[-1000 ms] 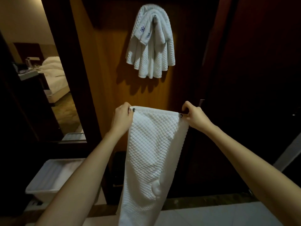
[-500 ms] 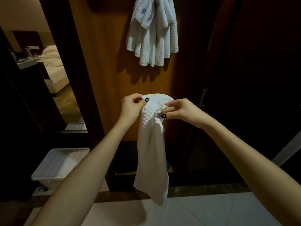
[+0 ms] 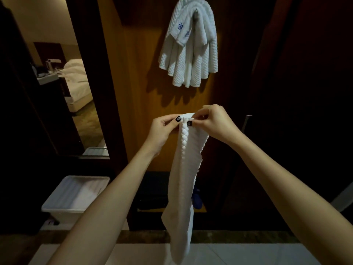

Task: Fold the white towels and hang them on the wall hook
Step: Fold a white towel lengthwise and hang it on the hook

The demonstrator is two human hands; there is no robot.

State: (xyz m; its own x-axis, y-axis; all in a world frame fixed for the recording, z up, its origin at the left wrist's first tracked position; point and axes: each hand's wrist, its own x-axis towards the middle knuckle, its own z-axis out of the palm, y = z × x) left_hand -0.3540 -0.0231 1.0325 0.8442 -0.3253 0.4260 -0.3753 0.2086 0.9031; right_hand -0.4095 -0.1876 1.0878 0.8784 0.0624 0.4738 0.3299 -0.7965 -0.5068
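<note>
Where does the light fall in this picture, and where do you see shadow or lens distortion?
Head view: warm light on the wooden panel; the hung towels cast a dark shadow down-left; the right side is almost black; the wide lens stretches the forearms below the left hand and right hand.

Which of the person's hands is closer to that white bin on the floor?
Left. The left hand pinches the towel up and to the right of the white bin; the right hand grips the same top edge farther right, beyond the towel.

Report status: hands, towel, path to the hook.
Left hand and right hand both pinching towel top edge, folded narrow. Hook already crowded with hung towels.
</note>
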